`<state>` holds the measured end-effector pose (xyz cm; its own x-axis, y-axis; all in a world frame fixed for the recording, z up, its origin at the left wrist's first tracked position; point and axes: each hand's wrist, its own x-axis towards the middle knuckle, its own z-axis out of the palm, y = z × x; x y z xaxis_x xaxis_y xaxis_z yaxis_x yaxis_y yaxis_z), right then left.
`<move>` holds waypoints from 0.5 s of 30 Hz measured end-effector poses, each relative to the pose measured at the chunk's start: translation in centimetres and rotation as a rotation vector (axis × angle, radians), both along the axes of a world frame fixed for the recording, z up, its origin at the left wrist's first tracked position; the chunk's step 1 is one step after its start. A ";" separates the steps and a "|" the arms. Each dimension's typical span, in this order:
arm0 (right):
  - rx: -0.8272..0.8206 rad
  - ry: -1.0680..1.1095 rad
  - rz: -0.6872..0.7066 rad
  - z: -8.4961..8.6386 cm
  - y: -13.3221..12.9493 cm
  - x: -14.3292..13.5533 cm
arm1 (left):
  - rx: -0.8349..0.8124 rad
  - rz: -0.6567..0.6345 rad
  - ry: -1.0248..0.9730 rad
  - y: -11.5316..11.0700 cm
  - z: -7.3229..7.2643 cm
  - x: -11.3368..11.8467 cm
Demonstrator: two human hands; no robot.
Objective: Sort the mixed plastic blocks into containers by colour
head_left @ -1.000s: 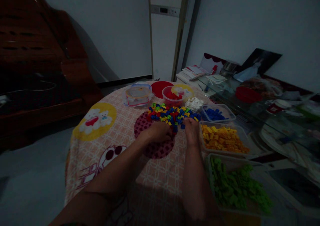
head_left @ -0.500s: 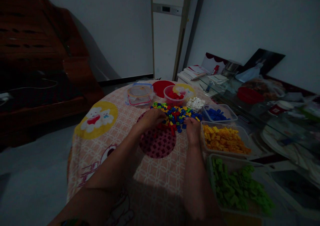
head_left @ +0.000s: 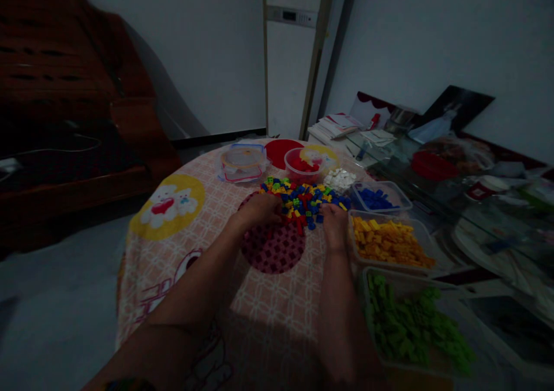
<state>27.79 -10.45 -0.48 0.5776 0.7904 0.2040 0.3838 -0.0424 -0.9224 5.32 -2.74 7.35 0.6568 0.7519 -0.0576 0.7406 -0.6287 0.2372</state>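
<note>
A heap of mixed toy building bricks in red, yellow, blue and green lies on the cloth-covered round table. My left hand is at the heap's left front edge, its fingers curled down and pressed together. Whatever they pinch, if anything, is too small and dark to make out. At the right edge of the heap is my right hand, closed with thumb and fingers together. Its grip is likewise hidden. Right beside it stand a box of yellow bricks and a box of blue bricks.
Nearest on the right is a box of green bricks. Behind the heap are a round tub of red bricks, white bricks and a lidded clear container. A cluttered glass table borders the right side.
My left hand has lowered slightly and moved a little left and nearer, its fingers curling down at the heap's edge. My right hand has stayed in place.
</note>
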 end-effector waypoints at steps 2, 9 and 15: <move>0.000 -0.002 -0.005 0.0 0.1 0.0 | -0.052 -0.030 -0.064 0.3 -0.1 -0.3; -0.012 0.004 -0.007 -0.1 0.1 0.1 | -0.478 -0.038 -0.633 2.4 -1.6 -1.0; -0.009 0.002 -0.009 0.1 0.0 0.1 | -0.499 0.134 -0.981 4.7 -1.8 2.3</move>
